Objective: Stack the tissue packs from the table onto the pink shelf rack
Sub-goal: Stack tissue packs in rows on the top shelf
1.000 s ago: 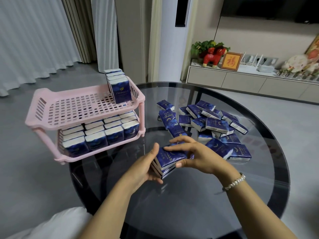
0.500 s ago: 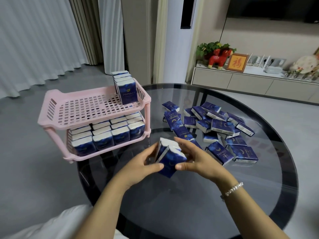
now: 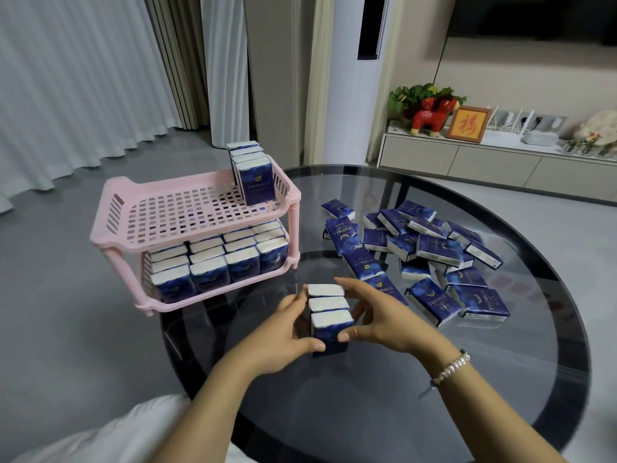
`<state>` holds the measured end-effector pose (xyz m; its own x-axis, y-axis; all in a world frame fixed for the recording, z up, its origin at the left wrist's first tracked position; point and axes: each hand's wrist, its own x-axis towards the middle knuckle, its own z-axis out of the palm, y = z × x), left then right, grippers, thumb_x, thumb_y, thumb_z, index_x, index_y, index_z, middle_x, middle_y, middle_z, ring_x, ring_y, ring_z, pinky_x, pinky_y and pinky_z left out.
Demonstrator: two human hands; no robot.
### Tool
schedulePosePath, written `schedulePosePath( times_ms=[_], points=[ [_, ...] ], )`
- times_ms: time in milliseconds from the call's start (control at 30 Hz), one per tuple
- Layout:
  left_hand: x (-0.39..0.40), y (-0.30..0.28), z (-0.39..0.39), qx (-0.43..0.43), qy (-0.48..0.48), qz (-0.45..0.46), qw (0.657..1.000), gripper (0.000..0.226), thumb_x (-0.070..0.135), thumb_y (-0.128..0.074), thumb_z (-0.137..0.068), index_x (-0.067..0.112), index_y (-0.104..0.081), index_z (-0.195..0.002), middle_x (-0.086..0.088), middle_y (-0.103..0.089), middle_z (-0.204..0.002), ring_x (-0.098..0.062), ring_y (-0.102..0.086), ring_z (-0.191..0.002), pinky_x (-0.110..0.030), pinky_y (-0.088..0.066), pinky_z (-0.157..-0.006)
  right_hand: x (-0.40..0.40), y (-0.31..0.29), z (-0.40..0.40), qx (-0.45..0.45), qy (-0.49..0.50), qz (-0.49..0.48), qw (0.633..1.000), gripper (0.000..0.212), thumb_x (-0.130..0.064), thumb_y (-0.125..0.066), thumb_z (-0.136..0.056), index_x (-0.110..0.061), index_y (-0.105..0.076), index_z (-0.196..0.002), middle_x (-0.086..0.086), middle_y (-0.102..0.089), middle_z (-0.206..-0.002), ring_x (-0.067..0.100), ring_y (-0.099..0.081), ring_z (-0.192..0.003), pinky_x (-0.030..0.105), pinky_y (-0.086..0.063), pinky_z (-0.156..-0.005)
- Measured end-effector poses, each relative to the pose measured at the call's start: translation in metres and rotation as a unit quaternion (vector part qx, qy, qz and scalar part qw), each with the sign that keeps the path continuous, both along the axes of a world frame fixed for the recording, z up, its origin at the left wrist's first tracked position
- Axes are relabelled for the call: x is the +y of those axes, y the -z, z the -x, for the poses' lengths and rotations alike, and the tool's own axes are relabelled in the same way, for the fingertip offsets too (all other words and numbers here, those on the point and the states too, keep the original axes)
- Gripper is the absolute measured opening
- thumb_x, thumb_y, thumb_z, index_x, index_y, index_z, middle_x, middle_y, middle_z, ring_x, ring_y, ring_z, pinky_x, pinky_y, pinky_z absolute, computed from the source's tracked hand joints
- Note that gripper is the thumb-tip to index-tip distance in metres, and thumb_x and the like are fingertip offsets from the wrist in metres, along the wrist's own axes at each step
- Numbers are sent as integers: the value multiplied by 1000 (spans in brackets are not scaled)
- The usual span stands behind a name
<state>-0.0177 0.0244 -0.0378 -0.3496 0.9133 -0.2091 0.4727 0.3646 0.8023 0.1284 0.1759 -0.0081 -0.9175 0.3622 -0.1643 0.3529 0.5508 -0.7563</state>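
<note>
I now hold three tissue packs, tipped upright from flat, squeezed between left hand and right hand, ready for the pink shelf rack at ten o'clock.
</note>
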Motion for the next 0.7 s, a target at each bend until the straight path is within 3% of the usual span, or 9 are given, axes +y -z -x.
schedulePosePath(
  times_ms=[133, 267, 333, 400, 500, 533, 633, 700],
  points=[
    [3, -4, -1, 28, -27, -42, 998, 80, 26, -71, -83, 32, -26, -149, 12, -37, -137, -16, -48, -124, -27, -37, -107, 3, -2, 4, 13, 0, 4, 1000, 74, -25, -75, -77, -35, -33, -137, -17, -51, -126, 3, -58, -91, 8, -44, -71],
    [2, -21, 10, 58, -66, -78, 993, 80, 39, -76, -76, 32, -37, -145, 15, -42, -139, -5, -43, -128, -26, -34, -110, 9, -23, 12, 30, -10, 21, 999, 73, -21, -73, -79, -36, -32, -137, -31, -46, -111, -10, -53, -94, 1, -41, -75],
    [1, -36, 19, 74, -80, -87, 990, 87, 52, -76, -69, 33, -38, -144, 15, -43, -141, -12, -48, -125, -36, -41, -107, 13, -37, 20, 46, -19, 13, 999, 76, -24, -73, -79, -37, -30, -140, -33, -44, -114, -7, -52, -101, 6, -42, -85],
    [0, -55, 28, 89, -86, -113, 986, 86, 58, -74, -64, 35, -43, -140, 15, -50, -135, -11, -53, -119, -37, -47, -101, 17, -51, 30, 66, -34, 3, 997, 80, -27, -73, -79, -37, -27, -143, -31, -45, -123, -9, -50, -110, 15, -42, -96],
    [1, -84, 40, 106, -97, -176, 974, 65, 41, -77, -72, 40, -50, -132, 18, -54, -128, -2, -54, -116, -30, -49, -98, 19, -76, 52, 108, -51, 12, 993, 78, -22, -70, -82, -32, -26, -145, -37, -42, -121, -25, -45, -105, 3, -40, -88],
    [1, -93, 45, 115, -108, -188, 969, 65, 37, -78, -74, 39, -50, -133, 17, -53, -128, -2, -53, -117, -31, -48, -99, 19, -84, 60, 121, -56, 7, 991, 76, -22, -69, -83, -31, -27, -144, -34, -44, -123, -23, -45, -107, 4, -42, -85],
    [0, -110, 65, 124, -139, -210, 960, 66, 36, -77, -75, 37, -49, -136, 13, -54, -132, -5, -52, -120, -37, -45, -104, 20, -105, 86, 157, -69, -13, 985, 69, -22, -67, -85, -29, -31, -142, -20, -47, -135, -4, -50, -117, 23, -50, -88],
    [1, -120, 77, 124, -156, -211, 957, 68, 43, -74, -75, 38, -47, -137, 13, -54, -135, -7, -51, -123, -38, -42, -106, 22, -117, 104, 172, -80, -16, 982, 66, -21, -66, -86, -29, -32, -142, -20, -47, -135, -3, -49, -117, 21, -48, -90]
  ],
)
